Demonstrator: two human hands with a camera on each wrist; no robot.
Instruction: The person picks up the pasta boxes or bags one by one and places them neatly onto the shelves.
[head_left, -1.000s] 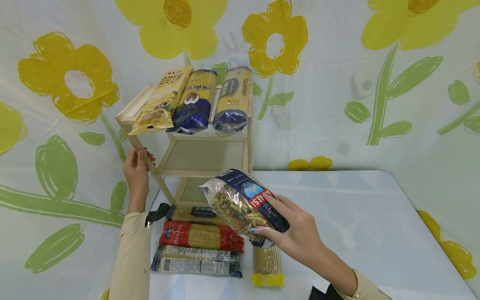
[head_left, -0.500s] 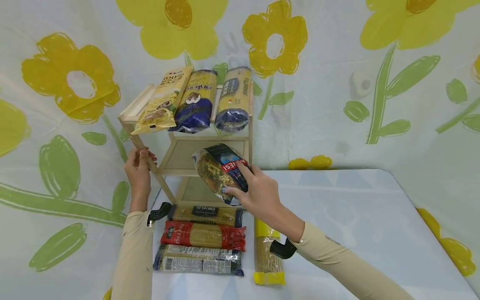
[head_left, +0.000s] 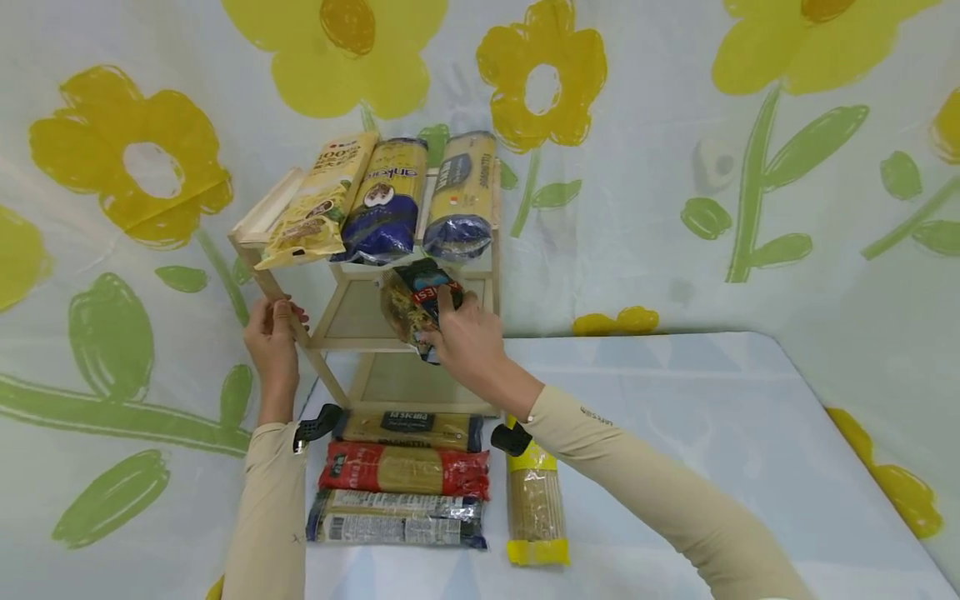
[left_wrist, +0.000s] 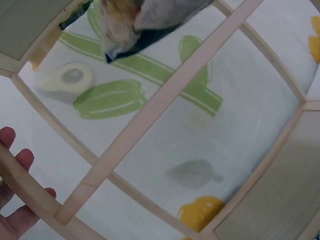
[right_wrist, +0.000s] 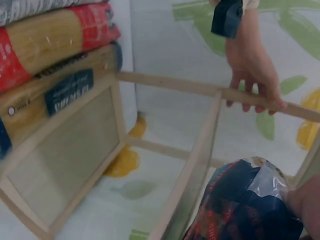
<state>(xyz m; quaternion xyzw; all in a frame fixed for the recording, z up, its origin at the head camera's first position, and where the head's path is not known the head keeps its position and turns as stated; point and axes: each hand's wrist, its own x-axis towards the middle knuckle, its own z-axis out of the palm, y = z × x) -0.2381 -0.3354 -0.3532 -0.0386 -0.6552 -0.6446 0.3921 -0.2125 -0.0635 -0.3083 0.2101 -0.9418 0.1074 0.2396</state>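
Observation:
My right hand (head_left: 471, 337) grips a clear and dark-blue bag of pasta (head_left: 411, 308) with a red label band. The bag is tilted in front of the middle shelf (head_left: 367, 310) of a wooden rack, just under the top tier. In the right wrist view, the bag's dark end (right_wrist: 245, 205) shows beside the shelf edge, with only part of the hand visible. My left hand (head_left: 273, 337) holds the rack's left front post (head_left: 262, 279), fingers curled round it. The left wrist view shows those fingertips (left_wrist: 24, 159) on the wood.
On the top tier lie a yellow noodle pack (head_left: 318, 204), a blue-and-yellow pasta pack (head_left: 384, 204) and a spaghetti pack (head_left: 459, 196). Before the rack lie a spaghetti pack (head_left: 408, 429), a red pack (head_left: 405, 471), a barcoded pack (head_left: 397, 518) and a yellow-ended pack (head_left: 536, 500).
My right hand has carried the pasta bag up, left and away from me, from above the table packs to the middle shelf. The left hand stays on the post.

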